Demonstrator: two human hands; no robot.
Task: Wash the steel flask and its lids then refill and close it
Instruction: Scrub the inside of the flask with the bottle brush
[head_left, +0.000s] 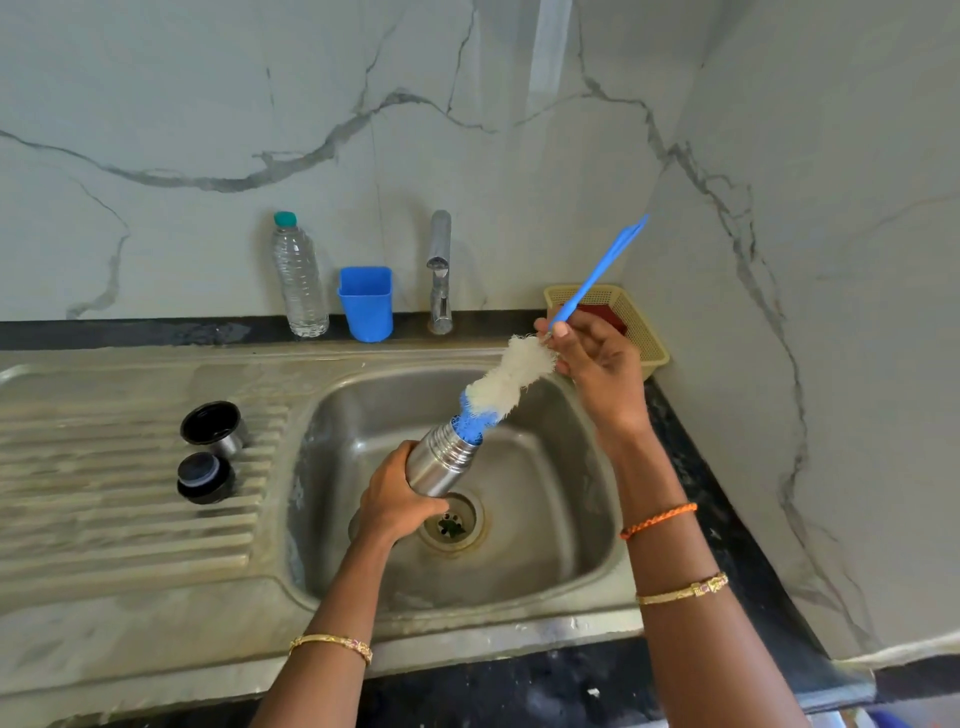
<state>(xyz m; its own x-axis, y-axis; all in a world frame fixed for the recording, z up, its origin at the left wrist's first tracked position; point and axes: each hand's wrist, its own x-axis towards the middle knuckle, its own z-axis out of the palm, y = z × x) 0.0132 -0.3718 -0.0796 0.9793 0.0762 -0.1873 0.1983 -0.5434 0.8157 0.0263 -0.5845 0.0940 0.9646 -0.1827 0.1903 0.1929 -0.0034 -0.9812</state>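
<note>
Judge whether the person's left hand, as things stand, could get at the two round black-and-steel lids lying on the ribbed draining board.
Probably not at once: the left hand grips the steel flask over the sink. Nothing lies between it and the two lids, so once it lets go, the way looks free.

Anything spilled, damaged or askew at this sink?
Nothing spilled or broken. The two lids sit on the drainboard. The bottle brush looks worn: its white bristles are matted and frayed above the steel flask mouth.
</note>
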